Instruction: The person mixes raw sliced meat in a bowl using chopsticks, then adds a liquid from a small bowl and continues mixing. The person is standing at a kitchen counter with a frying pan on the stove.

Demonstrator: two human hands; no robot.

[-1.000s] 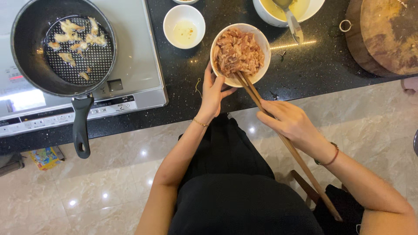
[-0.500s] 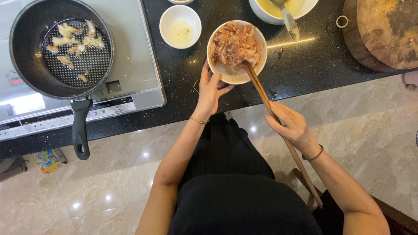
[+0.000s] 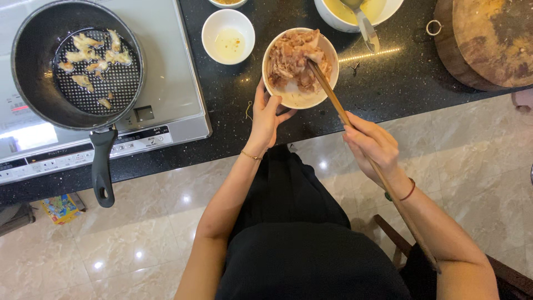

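Your left hand [image 3: 265, 114] is gripping the near rim of the meat bowl [image 3: 300, 68] on the black counter [image 3: 400, 72], right of the pan [image 3: 78, 64], while your right hand [image 3: 371, 145] pinches chopsticks [image 3: 333, 97] dug into the meat.

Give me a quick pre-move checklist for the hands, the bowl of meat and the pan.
1. Left hand steadies the white bowl of meat at its near rim: ok.
2. Right hand grips the long chopsticks, tips in the meat: ok.
3. Bowl fully on the black counter: ok, though near the edge.
4. Pan on the cooktop, a few pieces inside: ok.
5. Pan handle sticks out past the counter edge: not ok.
6. Cooktop heat on: cannot tell.
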